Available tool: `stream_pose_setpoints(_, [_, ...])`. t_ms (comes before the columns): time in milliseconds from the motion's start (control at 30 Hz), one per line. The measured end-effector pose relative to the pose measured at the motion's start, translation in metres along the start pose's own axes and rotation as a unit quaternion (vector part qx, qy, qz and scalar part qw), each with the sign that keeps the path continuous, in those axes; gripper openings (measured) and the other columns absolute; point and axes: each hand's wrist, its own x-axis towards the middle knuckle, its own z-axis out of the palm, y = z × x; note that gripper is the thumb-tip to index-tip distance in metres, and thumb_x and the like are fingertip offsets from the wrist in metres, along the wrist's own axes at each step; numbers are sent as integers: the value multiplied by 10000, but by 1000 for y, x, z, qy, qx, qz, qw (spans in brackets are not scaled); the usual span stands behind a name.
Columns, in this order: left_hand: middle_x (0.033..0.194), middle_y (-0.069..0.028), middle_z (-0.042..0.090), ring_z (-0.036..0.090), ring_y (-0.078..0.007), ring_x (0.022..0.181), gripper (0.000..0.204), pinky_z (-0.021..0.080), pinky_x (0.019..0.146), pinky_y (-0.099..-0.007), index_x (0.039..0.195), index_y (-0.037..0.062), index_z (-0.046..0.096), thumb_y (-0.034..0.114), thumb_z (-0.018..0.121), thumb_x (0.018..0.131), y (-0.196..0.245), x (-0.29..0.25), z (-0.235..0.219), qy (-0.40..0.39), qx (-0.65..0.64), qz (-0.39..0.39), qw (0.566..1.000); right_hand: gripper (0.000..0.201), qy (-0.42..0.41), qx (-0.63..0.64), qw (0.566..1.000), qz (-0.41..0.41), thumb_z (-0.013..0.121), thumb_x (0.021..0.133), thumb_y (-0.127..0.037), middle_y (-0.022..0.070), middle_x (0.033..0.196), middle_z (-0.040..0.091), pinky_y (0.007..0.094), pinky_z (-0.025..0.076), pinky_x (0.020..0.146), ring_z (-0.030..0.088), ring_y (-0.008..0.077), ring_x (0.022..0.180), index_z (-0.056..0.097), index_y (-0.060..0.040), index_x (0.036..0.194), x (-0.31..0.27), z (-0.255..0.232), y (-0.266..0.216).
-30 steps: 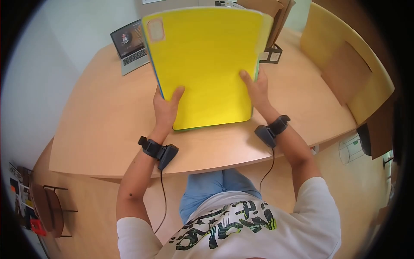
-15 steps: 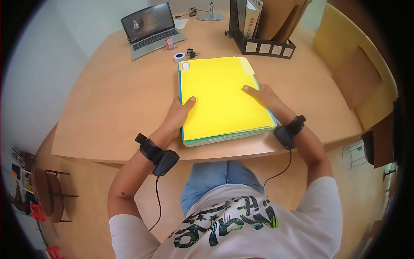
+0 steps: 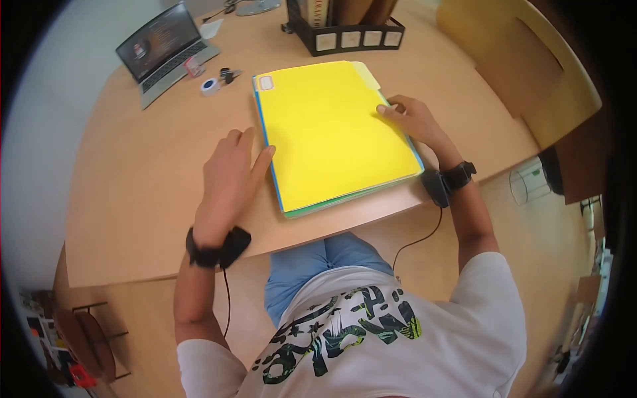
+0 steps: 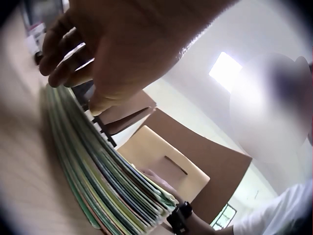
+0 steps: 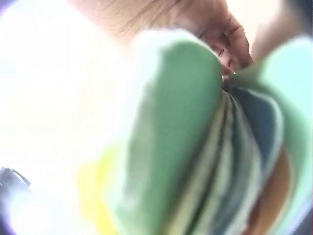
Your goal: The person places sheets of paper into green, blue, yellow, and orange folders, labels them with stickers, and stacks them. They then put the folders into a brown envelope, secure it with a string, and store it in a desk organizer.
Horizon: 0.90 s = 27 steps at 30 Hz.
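A thick stack of file folders (image 3: 332,132), yellow on top with a small label in one corner, lies on the table in the head view. Its layered edges (image 4: 107,171) show green, cream and blue in the left wrist view. My left hand (image 3: 229,176) is beside the left side, fingers loosely extended and thumb tip right at the edge. At the right side, my right hand (image 3: 418,123) grips the stack's edge, thumb over the yellow cover. In the right wrist view its curled fingers (image 5: 237,41) meet the spread folder edges, which are blurred.
A laptop (image 3: 162,50) stands open at the back left of the table (image 3: 133,199). Near it are a roll of tape (image 3: 210,86) and a small black object (image 3: 227,75). Behind the stack is a black file holder (image 3: 345,40); a yellow chair (image 3: 531,60) stands at the right.
The folder stack, earlier raised upright in both hands, has come down flat onto the table. My left hand has let go and moved off its left edge; my right hand stays at the right side.
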Motion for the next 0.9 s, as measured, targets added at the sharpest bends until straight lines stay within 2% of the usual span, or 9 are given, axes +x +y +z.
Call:
stream_pose_setpoints(67, [1135,-205,558,553,-345,1008,502,469,804,-405,1201,-21,515,296,642,833,34,-21,-20,63,-67,79,993,395,75,75,994,-25,594,896,-361,60,781,620,249,446,626,560,128,679,640,28,945,-13,-10,12])
stream_pose_setpoints(167, [1221,-221,516,517,-373,1089,530,441,880,-418,1228,-28,496,271,659,822,70,-46,-15,96,-129,155,975,333,106,268,958,-4,553,931,-303,7,731,579,217,421,615,502,81,637,638,18,964,-51,-14,14])
stream_pose_setpoints(267, [1314,-213,468,453,-388,1199,533,375,988,-436,1231,-10,509,264,676,805,93,-44,12,64,-117,121,984,289,125,371,919,47,537,945,-266,-27,711,545,203,403,608,474,46,636,637,4,970,-85,4,14])
stream_pose_setpoints(300, [1315,-216,459,437,-383,1210,574,357,995,-446,1239,-6,503,322,679,802,96,-41,21,58,-82,113,989,279,114,371,921,42,539,947,-252,-16,768,581,208,423,658,507,63,703,633,4,1007,-92,11,25])
stream_pose_setpoints(400, [1297,-205,478,441,-374,1206,621,364,981,-445,1241,3,503,394,679,792,101,-38,35,40,-53,94,993,286,175,308,935,-13,541,947,-246,11,845,609,212,435,720,535,80,786,629,7,1047,-108,27,25])
stream_pose_setpoints(433, [1288,-194,487,449,-367,1195,627,370,968,-441,1234,8,511,412,680,786,101,-38,41,35,-32,88,995,300,153,325,933,-13,531,951,-235,55,962,624,232,439,779,554,115,866,617,14,1094,-112,24,21])
stream_pose_setpoints(500, [1269,-172,506,466,-354,1173,641,383,943,-433,1220,18,525,449,682,773,97,-39,49,22,13,80,996,313,157,299,940,-39,525,952,-230,81,1018,614,246,437,796,553,132,895,597,17,1130,-112,24,22])
stream_pose_setpoints(633, [1231,-133,533,494,-317,1120,624,397,900,-419,1180,38,559,468,697,751,94,-37,51,30,10,83,996,337,133,267,952,-73,497,960,-212,124,1109,589,272,429,833,550,172,963,553,23,1195,-109,24,20])
stream_pose_setpoints(900, [1145,-115,567,517,-290,1042,586,406,870,-412,1109,43,597,471,714,725,92,-34,50,48,-17,78,996,334,105,231,962,-100,468,969,-196,131,1103,589,286,427,840,553,195,965,537,32,1204,-109,24,18])
